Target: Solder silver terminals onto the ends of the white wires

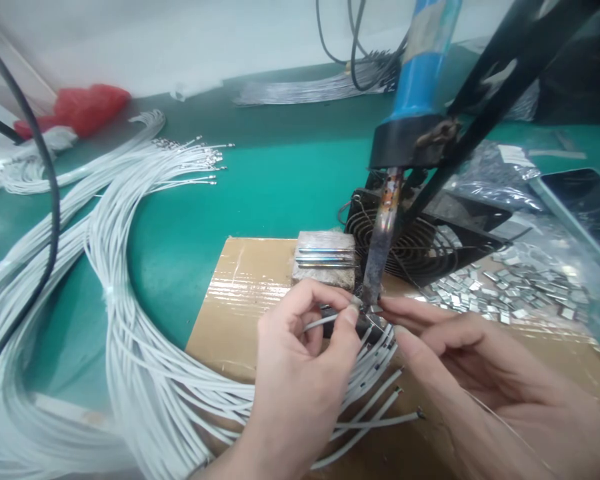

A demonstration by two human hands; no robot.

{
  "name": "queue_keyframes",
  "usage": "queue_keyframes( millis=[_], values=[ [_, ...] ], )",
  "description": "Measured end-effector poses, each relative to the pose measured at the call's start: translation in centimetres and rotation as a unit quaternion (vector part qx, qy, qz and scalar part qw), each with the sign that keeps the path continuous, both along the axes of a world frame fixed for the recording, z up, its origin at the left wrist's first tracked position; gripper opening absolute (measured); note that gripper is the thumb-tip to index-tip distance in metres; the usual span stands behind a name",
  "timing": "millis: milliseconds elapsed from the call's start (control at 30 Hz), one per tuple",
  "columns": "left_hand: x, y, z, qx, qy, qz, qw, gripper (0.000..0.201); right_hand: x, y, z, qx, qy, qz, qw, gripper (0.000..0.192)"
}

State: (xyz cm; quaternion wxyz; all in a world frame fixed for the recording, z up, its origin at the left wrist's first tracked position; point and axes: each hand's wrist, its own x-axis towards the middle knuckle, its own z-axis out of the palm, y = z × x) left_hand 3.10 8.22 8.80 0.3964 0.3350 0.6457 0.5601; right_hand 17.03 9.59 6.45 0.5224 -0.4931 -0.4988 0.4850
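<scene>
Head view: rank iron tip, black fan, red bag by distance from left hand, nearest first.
1. Iron tip: close by the left hand, on its right.
2. Black fan: behind the tip, farther right.
3. Red bag: far back, left.

No legible text, no readable numbers

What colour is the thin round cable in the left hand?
White cable, best seen in the head view.
</scene>
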Motion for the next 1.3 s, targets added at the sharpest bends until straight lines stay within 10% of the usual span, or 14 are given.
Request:
queue_keyframes(
  millis=[1300],
  values=[
    [0.3, 0.3, 0.8, -0.072, 0.01, 0.002, 0.997, 0.012, 1.0, 0.2, -0.4, 0.021, -0.06, 0.023, 0.998, 0.03]
  ],
)
